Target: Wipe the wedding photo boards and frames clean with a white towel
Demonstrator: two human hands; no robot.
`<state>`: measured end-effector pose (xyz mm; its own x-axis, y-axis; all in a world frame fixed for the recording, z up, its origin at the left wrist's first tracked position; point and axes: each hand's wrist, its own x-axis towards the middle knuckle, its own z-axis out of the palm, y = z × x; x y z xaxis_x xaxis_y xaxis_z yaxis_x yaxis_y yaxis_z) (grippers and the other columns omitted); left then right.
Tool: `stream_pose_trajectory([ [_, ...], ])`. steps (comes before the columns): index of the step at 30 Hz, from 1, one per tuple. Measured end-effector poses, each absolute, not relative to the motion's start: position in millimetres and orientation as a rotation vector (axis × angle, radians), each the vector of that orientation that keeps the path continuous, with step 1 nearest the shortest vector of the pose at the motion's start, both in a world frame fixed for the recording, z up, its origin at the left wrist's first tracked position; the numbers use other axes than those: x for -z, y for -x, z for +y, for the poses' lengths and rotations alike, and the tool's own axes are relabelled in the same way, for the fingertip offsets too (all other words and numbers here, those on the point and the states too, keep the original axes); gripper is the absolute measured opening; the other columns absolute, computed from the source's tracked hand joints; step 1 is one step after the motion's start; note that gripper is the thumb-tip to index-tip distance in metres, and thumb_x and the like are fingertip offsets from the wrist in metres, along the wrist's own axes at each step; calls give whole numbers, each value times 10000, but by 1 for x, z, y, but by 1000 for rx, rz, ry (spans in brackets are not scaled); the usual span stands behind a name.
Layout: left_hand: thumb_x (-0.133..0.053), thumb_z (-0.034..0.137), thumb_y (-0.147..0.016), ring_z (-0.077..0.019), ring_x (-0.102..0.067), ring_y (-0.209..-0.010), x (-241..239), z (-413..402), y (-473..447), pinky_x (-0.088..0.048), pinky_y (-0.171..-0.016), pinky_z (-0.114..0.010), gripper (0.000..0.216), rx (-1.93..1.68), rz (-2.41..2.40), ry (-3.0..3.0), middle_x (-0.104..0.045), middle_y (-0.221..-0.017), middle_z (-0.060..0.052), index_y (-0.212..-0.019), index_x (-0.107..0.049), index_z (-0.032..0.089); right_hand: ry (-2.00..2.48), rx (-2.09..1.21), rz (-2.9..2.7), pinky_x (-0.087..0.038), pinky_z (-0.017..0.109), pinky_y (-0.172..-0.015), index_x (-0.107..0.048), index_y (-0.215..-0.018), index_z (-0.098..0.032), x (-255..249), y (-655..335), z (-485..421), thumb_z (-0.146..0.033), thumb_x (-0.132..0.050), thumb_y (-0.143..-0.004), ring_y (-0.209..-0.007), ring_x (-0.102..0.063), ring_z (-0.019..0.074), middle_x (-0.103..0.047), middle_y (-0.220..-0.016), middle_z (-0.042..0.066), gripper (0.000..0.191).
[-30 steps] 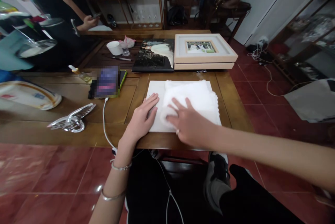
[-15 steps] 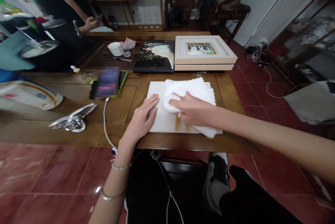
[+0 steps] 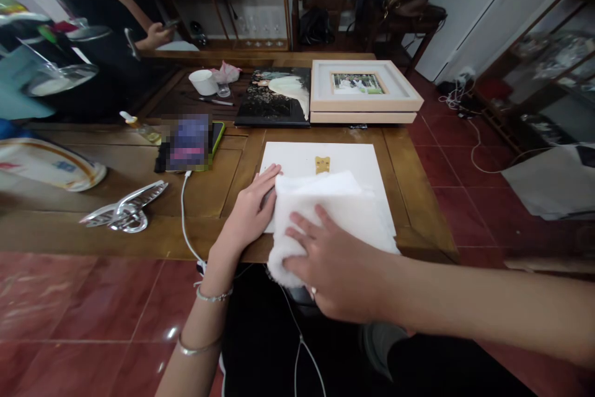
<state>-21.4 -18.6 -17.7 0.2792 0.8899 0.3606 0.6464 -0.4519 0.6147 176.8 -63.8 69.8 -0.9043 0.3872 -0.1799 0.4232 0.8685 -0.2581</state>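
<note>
A white board (image 3: pixel 297 158) lies flat near the table's front edge. My left hand (image 3: pixel 253 205) rests open on its left edge, fingers stretched and touching. My right hand (image 3: pixel 320 254) presses a white fluffy cloth (image 3: pixel 334 192) against the board's lower part, fingers spread into the fabric. Part of this cloth hangs past the table's front edge. Above it shows a yellow, metal-looking plate with small holes (image 3: pixel 322 165), fixed on the board; the cloth hides the rest of that fitting.
Behind the board lie a dark photo panel (image 3: pixel 274 96) and stacked framed pictures (image 3: pixel 367 109). To the left are a phone (image 3: pixel 190 144) with a white cable (image 3: pixel 185 217), a silver ornament (image 3: pixel 125 208) and a dropper bottle (image 3: pixel 147 130). A person (image 3: pixel 134 7) sits across the table.
My right hand has drawn the cloth down toward me, from the board's upper part to past the table's edge. The fitting's top is now uncovered. My left hand has stayed in place.
</note>
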Motion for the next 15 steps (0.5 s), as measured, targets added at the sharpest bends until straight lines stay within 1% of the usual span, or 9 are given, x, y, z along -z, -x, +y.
stream_pose_trajectory([
  [3, -405, 193, -919, -227, -409, -1344, 18, -19, 21, -304, -1143, -468, 398, -975, 1391, -2213, -515, -1385, -140, -1275, -564, 110, -588, 538, 2899, -264, 623, -1035, -611, -1101, -131, -77, -184, -65, -210, -520, -817, -1286, -419, 364, -609, -1220, 211, 309],
  [5, -413, 203, -920, -231, -411, -1342, 19, -19, 21, -307, -1142, -463, 395, -975, 1391, -2202, -517, -1384, -139, -1272, -569, 116, -656, 620, 2894, -318, 540, -1026, -614, -1051, -147, -78, -188, -50, -164, -501, -797, -1168, -527, 309, -645, -1146, 171, 279],
  [7, -421, 219, -923, -238, -417, -1338, 19, -19, 20, -308, -1140, -474, 392, -988, 1393, -2187, -517, -1385, -129, -1276, -570, 135, -787, 640, 2895, -391, 468, -947, -605, -1015, -155, -77, -191, -28, -130, -468, -779, -988, -599, 271, -668, -1024, 145, 274],
  [9, -425, 238, -931, -241, -424, -1334, 18, -19, 19, -306, -1138, -493, 386, -1008, 1398, -2175, -517, -1388, -109, -1281, -569, 162, -956, 588, 2888, -439, 421, -806, -586, -1015, -154, -73, -193, -4, -149, -434, -796, -864, -596, 272, -659, -908, 144, 266],
  [10, -422, 251, -938, -239, -428, -1331, 18, -20, 19, -305, -1138, -495, 383, -1015, 1401, -2173, -519, -1388, -97, -1283, -569, 175, -1042, 552, 2886, -441, 403, -744, -575, -1025, -152, -70, -193, 8, -172, -416, -818, -839, -586, 281, -650, -877, 149, 262],
  [12, -398, 284, -957, -232, -427, -1333, 15, -21, 18, -300, -1143, -477, 388, -1011, 1407, -2167, -518, -1391, -81, -1297, -557, 186, -1198, 494, 2898, -429, 384, -690, -554, -1049, -145, -66, -190, 29, -206, -381, -852, -837, -572, 293, -642, -886, 166, 270],
  [13, -376, 304, -968, -229, -425, -1334, 14, -22, 18, -299, -1146, -461, 402, -1010, 1412, -2157, -513, -1396, -79, -1313, -543, 183, -1255, 468, 2909, -428, 394, -710, -546, -1066, -141, -63, -187, 36, -201, -369, -857, -865, -571, 299, -643, -916, 173, 281],
  [15, -323, 336, -987, -224, -427, -1333, 12, -24, 19, -305, -1145, -429, 441, -1023, 1432, -2123, -497, -1411, -78, -1355, -499, 168, -1302, 415, 2932, -413, 466, -821, -534, -1110, -129, -58, -178, 43, -156, -371, -837, -994, -555, 325, -645, -999, 189, 320],
])
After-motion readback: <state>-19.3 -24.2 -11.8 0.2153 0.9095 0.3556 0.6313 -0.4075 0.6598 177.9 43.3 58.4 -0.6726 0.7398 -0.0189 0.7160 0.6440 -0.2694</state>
